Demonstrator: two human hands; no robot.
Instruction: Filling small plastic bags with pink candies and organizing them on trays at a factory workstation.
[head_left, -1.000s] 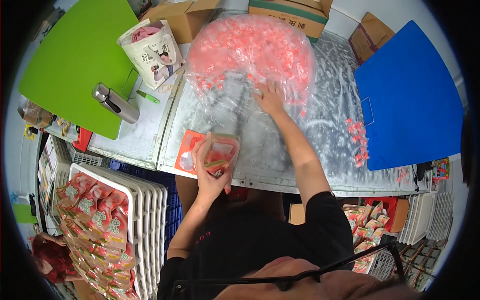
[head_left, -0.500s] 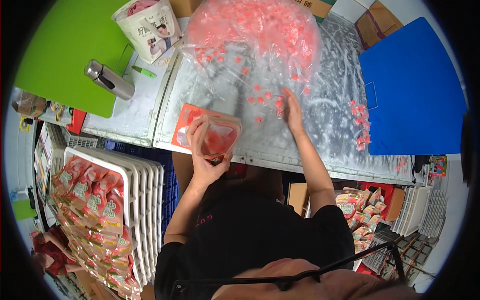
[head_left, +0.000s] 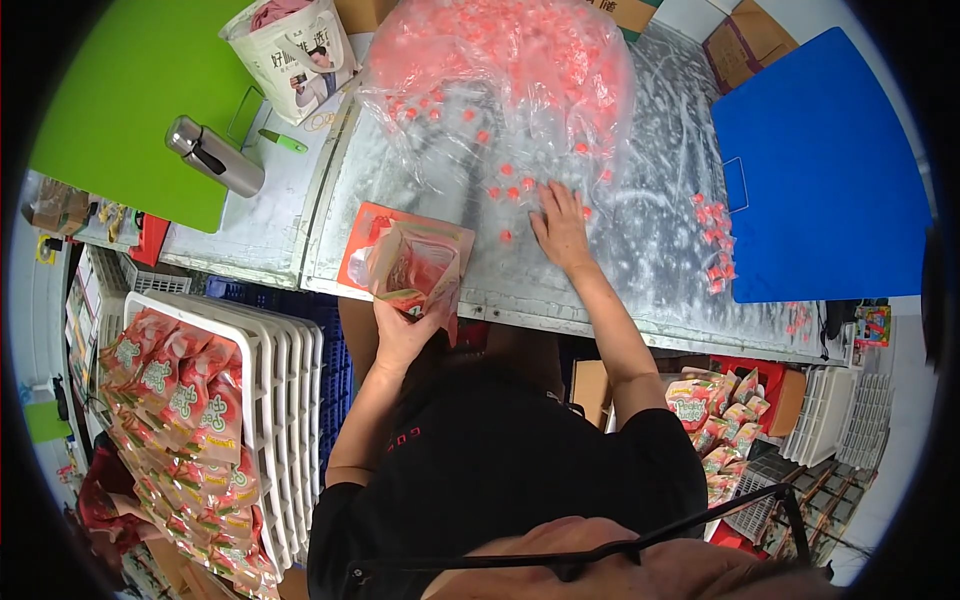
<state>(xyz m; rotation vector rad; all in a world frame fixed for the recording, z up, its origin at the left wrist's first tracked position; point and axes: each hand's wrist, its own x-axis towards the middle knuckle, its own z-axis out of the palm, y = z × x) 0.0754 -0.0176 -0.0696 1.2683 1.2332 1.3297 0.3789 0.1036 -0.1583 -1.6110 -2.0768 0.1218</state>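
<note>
At the table's front edge my left hand (head_left: 402, 335) grips an open-mouthed brown and red pouch (head_left: 440, 262), its mouth turned up and red-pink contents showing inside. Behind it lies a flat orange-red piece (head_left: 362, 232), perhaps another pouch. My right hand (head_left: 562, 232) rests palm down on the metal tabletop, fingers stretched out and apart. Small wrapped red pieces (head_left: 513, 193) lie scattered just left of its fingertips, and one peeks out at its right side. Farther back sits a large clear plastic bag (head_left: 500, 50) full of the same red pieces.
A steel flask (head_left: 222, 160), a green-handled knife (head_left: 284, 141) and a printed tote bag (head_left: 295, 60) stand or lie at the back left. A blue board (head_left: 820, 190) is at the right, beside a cluster of red pieces (head_left: 716, 240). Stacked white crates (head_left: 285, 400) hold filled pouches (head_left: 185, 400).
My right hand has moved slightly left and flattened onto the table; the red pieces beside it are fewer. The pouch in my left hand has tilted, its mouth showing differently.
</note>
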